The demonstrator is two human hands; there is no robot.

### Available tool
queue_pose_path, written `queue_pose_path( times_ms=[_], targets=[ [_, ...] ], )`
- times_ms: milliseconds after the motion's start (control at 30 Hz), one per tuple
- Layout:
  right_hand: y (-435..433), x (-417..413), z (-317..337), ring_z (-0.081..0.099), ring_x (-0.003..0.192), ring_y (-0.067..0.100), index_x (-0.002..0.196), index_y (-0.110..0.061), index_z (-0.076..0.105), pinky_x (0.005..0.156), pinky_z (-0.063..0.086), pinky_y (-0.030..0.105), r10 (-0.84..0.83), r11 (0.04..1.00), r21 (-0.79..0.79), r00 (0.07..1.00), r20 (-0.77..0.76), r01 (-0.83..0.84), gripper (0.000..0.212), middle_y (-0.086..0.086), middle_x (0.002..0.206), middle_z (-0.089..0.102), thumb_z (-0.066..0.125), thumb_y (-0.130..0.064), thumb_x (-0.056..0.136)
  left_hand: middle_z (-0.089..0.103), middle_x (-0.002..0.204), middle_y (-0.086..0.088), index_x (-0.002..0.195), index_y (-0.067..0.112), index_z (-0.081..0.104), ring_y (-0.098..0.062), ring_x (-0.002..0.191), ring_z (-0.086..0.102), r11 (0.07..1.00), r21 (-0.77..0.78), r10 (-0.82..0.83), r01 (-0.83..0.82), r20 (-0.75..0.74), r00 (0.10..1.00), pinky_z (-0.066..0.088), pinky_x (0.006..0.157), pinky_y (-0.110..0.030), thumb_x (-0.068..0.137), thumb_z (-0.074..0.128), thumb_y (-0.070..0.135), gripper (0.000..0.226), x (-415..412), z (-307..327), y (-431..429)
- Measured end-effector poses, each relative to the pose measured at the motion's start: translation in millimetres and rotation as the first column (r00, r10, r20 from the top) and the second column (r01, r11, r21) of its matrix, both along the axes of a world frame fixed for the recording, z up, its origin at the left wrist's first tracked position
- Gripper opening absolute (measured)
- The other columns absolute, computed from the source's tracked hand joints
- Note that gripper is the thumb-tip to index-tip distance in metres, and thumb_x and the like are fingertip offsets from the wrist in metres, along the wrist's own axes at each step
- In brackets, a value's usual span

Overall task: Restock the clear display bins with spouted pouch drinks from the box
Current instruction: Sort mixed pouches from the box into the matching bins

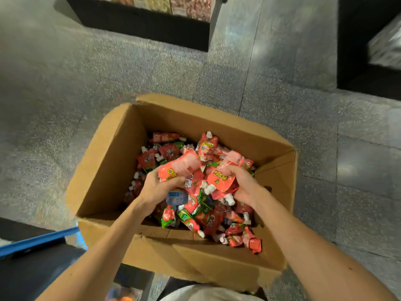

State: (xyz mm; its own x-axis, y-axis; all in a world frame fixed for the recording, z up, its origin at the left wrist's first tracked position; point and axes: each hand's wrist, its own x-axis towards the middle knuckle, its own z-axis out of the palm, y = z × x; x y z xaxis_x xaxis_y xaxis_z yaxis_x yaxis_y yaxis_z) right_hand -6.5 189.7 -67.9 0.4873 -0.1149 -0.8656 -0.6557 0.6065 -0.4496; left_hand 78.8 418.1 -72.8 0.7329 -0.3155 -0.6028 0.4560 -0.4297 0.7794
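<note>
Left hand [156,189] and right hand [246,185] each grip pink pouches [180,167] just above the open box [108,161]; the right-hand spouts point toward the person. Display bins [173,6] (blurred) lie ahead beyond the box, judged nearer the left hand.

A single head-worn view looks steeply down. The box [112,161] sits close at centre, floor [86,72] across the upper frame.
</note>
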Motion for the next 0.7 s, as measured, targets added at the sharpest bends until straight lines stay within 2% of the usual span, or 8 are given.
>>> queue_pose_path(
  times_ms=[67, 133, 233, 300, 367, 500, 633, 700],
  targets=[
    [3.4, 6.9, 23.1, 0.052, 0.093, 0.030, 0.090, -0.010, 0.057, 0.081, 0.045, 0.041, -0.036, 0.999, -0.029, 0.998, 0.054, 0.038, 0.047, 0.015, 0.104, 0.056, 0.071, -0.017, 0.045, 0.077, 0.102, -0.006, 0.112, 0.010, 0.070, -0.023, 0.096, 0.073, 0.996, -0.070, 0.053, -0.053, 0.005, 0.999, 0.059, 0.086, -0.042, 0.079, 0.083, 0.014, 0.035, 5.1, 21.9, 6.2],
    [3.7, 12.6, 42.3, 0.054, 0.095, 0.030, 0.102, -0.001, 0.061, 0.082, 0.047, 0.040, -0.045, 0.996, -0.067, 0.994, 0.095, 0.052, 0.065, 0.017, 0.111, 0.062, 0.071, -0.016, 0.039, 0.077, 0.102, -0.004, 0.110, 0.012, 0.071, -0.022, 0.096, 0.073, 0.985, -0.133, 0.109, -0.109, -0.003, 0.994, 0.059, 0.083, -0.041, 0.080, 0.081, 0.016, 0.031, 8.7, 45.5, 9.4],
    [8.2, 18.9, 81.6, 0.056, 0.078, 0.026, 0.083, -0.011, 0.056, 0.071, 0.046, 0.035, -0.038, 0.993, -0.103, 0.987, 0.154, 0.054, 0.035, 0.010, 0.088, 0.057, 0.061, -0.014, 0.048, 0.077, 0.094, 0.002, 0.101, 0.017, 0.072, -0.013, 0.086, 0.073, 0.955, -0.224, 0.191, -0.193, -0.031, 0.981, 0.056, 0.076, -0.035, 0.086, 0.076, 0.018, 0.016, 8.8, 83.7, 11.3],
    [14.9, 20.9, 107.8, 0.057, 0.080, 0.026, 0.087, -0.011, 0.059, 0.075, 0.048, 0.037, -0.018, 0.993, -0.114, 0.983, 0.185, 0.039, 0.037, 0.010, 0.088, 0.059, 0.061, -0.013, 0.050, 0.076, 0.093, 0.003, 0.098, 0.020, 0.072, -0.013, 0.083, 0.073, 0.934, -0.273, 0.228, -0.231, -0.042, 0.973, 0.056, 0.079, -0.038, 0.088, 0.073, 0.022, 0.010, 5.8, 107.6, 12.3],
    [24.0, 24.2, 128.9, 0.061, 0.079, 0.027, 0.095, -0.010, 0.063, 0.076, 0.051, 0.038, 0.029, 0.993, -0.118, 0.974, 0.224, -0.002, 0.040, 0.011, 0.090, 0.064, 0.062, -0.013, 0.055, 0.076, 0.096, 0.001, 0.099, 0.021, 0.072, -0.018, 0.088, 0.072, 0.912, -0.332, 0.246, -0.243, -0.034, 0.969, 0.054, 0.083, -0.043, 0.089, 0.072, 0.024, 0.011, -0.4, 130.2, 14.7],
    [50.9, 25.6, 168.3, 0.062, 0.071, 0.025, 0.071, -0.014, 0.067, 0.083, 0.050, 0.041, 0.086, 0.994, -0.084, 0.950, 0.302, -0.063, 0.012, 0.007, 0.075, 0.064, 0.069, -0.019, 0.060, 0.076, 0.106, -0.001, 0.102, 0.027, 0.071, -0.024, 0.097, 0.072, 0.870, -0.412, 0.303, -0.270, 0.016, 0.953, 0.054, 0.080, -0.040, 0.080, 0.075, 0.034, 0.024, -25.3, 172.6, 24.8],
    [72.7, 11.1, 207.1, 0.060, 0.104, 0.032, 0.106, -0.012, 0.065, 0.108, 0.042, 0.049, 0.185, 0.981, -0.026, 0.892, 0.413, -0.192, 0.057, 0.016, 0.110, 0.063, 0.081, -0.032, 0.055, 0.075, 0.110, -0.003, 0.116, 0.025, 0.065, -0.026, 0.099, 0.072, 0.838, -0.444, 0.383, -0.317, 0.066, 0.921, 0.051, 0.090, -0.047, 0.089, 0.070, 0.033, 0.029, -67.9, 211.5, 42.8],
    [85.4, -4.7, 228.4, 0.062, 0.113, 0.034, 0.120, -0.008, 0.064, 0.109, 0.042, 0.051, 0.257, 0.958, -0.020, 0.823, 0.506, -0.287, 0.064, 0.016, 0.122, 0.065, 0.082, -0.038, 0.065, 0.076, 0.107, -0.004, 0.115, 0.022, 0.065, -0.023, 0.092, 0.074, 0.808, -0.460, 0.452, -0.368, 0.083, 0.888, 0.049, 0.085, -0.043, 0.092, 0.067, 0.030, 0.025, -93.6, 226.0, 55.0]
  ],
)
